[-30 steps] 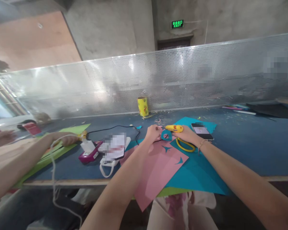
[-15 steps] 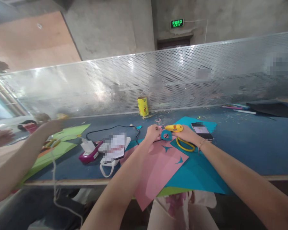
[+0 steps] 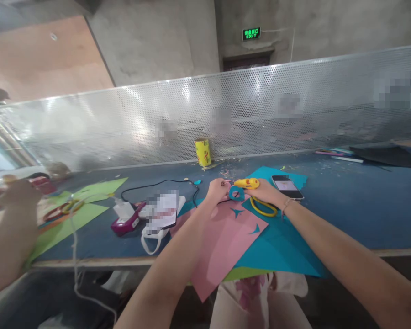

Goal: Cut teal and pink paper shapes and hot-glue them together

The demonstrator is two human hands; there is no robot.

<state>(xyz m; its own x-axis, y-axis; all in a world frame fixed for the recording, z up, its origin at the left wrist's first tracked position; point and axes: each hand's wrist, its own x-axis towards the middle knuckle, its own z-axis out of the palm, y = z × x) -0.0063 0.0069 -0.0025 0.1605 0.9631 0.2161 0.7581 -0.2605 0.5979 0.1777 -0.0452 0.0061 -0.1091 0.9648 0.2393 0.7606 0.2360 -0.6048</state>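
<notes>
Over the pink sheet of paper (image 3: 222, 246), my left hand (image 3: 219, 191) is closed on a small pink paper piece, its details mostly hidden by the fingers. A curled blue paper piece (image 3: 236, 193) is between my hands; which hand supports it is unclear. My right hand (image 3: 265, 189) is wrapped round a yellow glue gun (image 3: 247, 183), whose nozzle points left toward my left hand. Just below my right hand lies a yellow loop (image 3: 264, 209), perhaps a scissors handle. Small blue cut-outs (image 3: 256, 229) rest on the pink sheet, and blue paper (image 3: 281, 249) lies underneath.
A phone (image 3: 287, 187) lies right of my hand. Left are another phone (image 3: 164, 212), a purple power strip (image 3: 125, 224) with a cord, green paper (image 3: 85, 214) and scissors (image 3: 63, 210). A yellow can (image 3: 203, 152) stands by the perforated screen. Another person's arm (image 3: 13, 228) reaches in.
The other person's arm at the left has drawn back leftward, uncovering the scissors on the green paper. My hands, the glue gun and the paper keep nearly the same place.
</notes>
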